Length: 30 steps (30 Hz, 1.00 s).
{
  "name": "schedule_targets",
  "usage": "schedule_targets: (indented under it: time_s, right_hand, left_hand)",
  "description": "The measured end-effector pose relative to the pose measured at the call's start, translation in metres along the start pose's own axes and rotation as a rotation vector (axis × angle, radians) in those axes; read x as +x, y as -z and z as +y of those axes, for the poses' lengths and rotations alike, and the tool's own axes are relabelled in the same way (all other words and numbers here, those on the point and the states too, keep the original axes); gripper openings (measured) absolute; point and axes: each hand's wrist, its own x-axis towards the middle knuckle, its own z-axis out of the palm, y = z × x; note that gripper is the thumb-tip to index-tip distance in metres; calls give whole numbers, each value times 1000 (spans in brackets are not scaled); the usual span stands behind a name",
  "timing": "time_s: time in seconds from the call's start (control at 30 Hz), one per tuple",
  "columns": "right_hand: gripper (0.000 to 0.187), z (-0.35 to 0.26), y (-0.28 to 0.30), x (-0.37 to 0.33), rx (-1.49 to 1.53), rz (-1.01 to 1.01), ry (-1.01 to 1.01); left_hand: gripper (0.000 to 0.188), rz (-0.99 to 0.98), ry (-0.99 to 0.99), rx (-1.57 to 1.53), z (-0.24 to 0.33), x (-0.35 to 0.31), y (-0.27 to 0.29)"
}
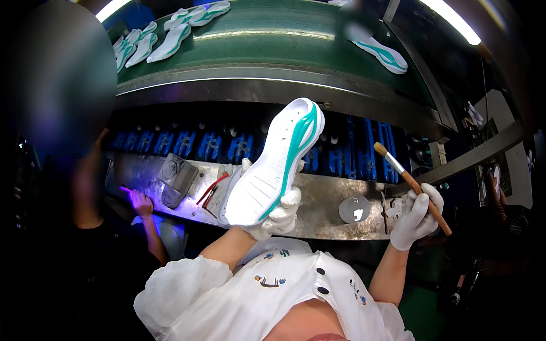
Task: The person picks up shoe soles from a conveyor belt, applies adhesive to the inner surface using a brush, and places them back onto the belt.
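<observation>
A white shoe sole (266, 170) with a teal stripe along its side is held up at a slant in front of me. My left hand (280, 216), in a white glove, grips it from below near its lower end, with the fingers wrapped round the side edge. Off to the right, my gloved right hand (418, 216) holds a paintbrush (410, 181) by its wooden handle, bristles pointing up and to the left, apart from the sole. Between the two hands, a small round pot (355, 209) with a pale surface stands on the metal ledge.
Beyond the ledge (318, 199) runs a row of blue clamps (210, 146). A green conveyor belt (273, 45) behind carries several soles (170, 42). Red-handled pliers (212, 188) and a grey metal block (177, 176) lie on the left. Another person's hand (141, 203) is at far left.
</observation>
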Motion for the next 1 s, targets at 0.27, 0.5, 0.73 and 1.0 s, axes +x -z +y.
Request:
schedule_targets:
  time_s: [0.27,0.5,0.73,1.0]
  right_hand:
    - [30,12,-15,-3,242,-180,231]
    - [23,-3,-70,22,156,-448,545]
    - [26,-1,-52,-7,293,-411,471]
    - [33,18,-26,-18,81,-374,408]
  left_hand:
    - [103,-17,124,-35,-10,15,2]
    - [84,-103,409,-276,-17,16,9]
    - [86,-25,182,37,30,13,-25]
    - [88,-179,-133,438,169,69,-90]
